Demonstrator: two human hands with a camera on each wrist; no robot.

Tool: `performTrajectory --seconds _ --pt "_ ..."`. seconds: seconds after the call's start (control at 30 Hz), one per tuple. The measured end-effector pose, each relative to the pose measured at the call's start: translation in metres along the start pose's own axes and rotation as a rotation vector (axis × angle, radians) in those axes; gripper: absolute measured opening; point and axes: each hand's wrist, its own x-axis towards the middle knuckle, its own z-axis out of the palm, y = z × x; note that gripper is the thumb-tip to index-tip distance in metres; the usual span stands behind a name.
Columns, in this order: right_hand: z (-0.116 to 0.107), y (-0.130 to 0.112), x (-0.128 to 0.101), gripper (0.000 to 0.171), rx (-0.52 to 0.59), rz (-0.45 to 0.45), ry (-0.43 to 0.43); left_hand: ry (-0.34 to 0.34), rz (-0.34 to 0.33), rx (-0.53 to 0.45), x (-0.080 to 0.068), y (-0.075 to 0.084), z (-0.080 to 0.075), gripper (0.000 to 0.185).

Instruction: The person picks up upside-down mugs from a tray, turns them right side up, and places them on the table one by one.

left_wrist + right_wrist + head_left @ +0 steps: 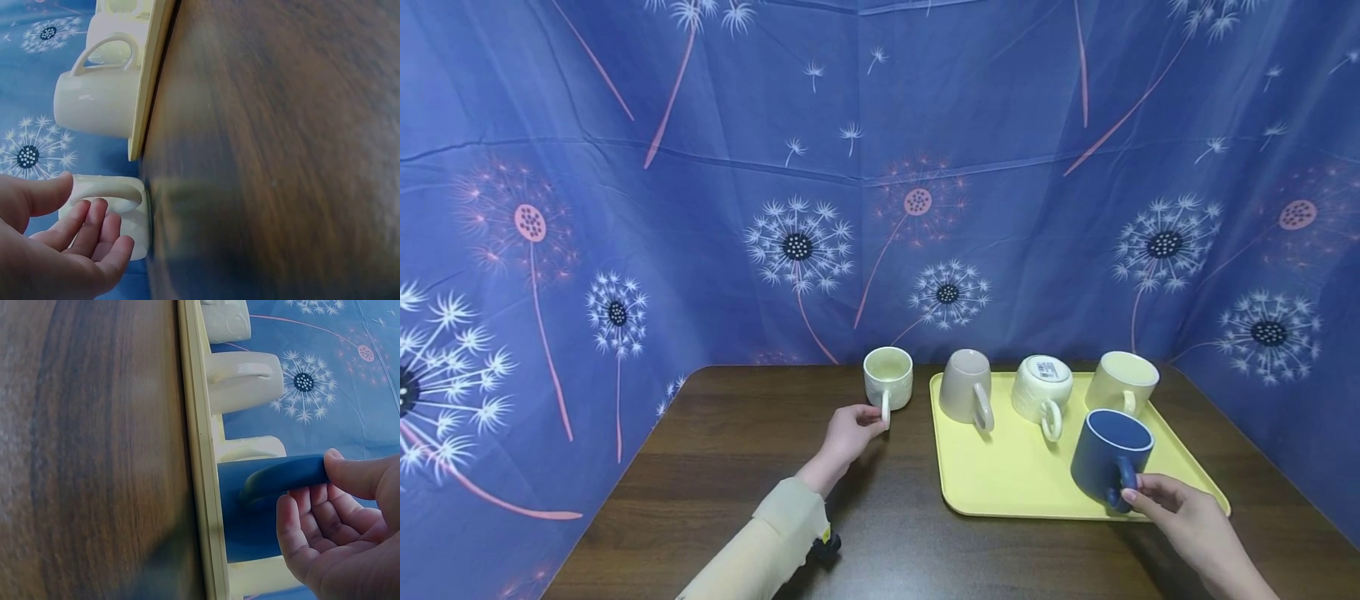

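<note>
Left hand [848,433] pinches the handle of the pale green mug [888,377], upright on the surface just off the tray's left edge. Right hand [1180,510] grips the blue mug [1109,454] by its handle at the yellow tray's [1000,483] near right corner. Along the tray's far edge: a beige mug [965,385], a white mug [1040,387] tipped over, a cream mug [1122,381].
</note>
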Motion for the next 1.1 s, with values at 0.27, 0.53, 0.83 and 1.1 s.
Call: performTrajectory --seconds 0.27,0.53,0.83,1.1 --pt "0.001 -0.002 -0.001 0.032 0.057 0.009 -0.003 0.021 0.094 0.132 -0.008 0.005 -0.014 0.021" --pt "0.001 -0.003 -0.003 0.034 0.098 0.035 -0.024 0.006 0.136 0.125 -0.019 0.014 -0.024 0.02" --pt "-0.003 -0.004 0.001 0.05 0.063 0.14 -0.095 -0.045 0.15 0.062 -0.032 0.027 -0.033 0.022" --pt "0.002 -0.003 0.001 0.037 0.099 0.054 -0.045 -0.07 0.213 0.086 -0.044 0.039 -0.035 0.024"
